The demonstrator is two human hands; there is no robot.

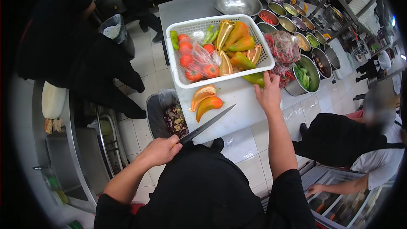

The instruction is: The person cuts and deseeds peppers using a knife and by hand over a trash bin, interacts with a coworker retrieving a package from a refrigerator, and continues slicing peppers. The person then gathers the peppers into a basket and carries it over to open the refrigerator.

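Observation:
My left hand (162,150) is wrapped round the handle of a kitchen knife (207,124), whose blade points up and right over the front edge of the white cutting board (237,101). With my right hand (270,95) I grip the end of a green pepper (254,79) by the front rim of a white plastic basket (180,80). Two pieces of orange pepper lie on the board: a cut half (203,95) with its inside showing and a piece (209,107) skin side up. Inside the basket are bagged tomatoes (186,60) and several whole and halved peppers (240,32).
A lined waste bin (154,114) with scraps stands left of the board. Metal bowls (238,3) and a pot of green pieces (307,74) line the back and right, beside bagged red produce (283,46). Co-workers stand left (76,46) and right (343,140).

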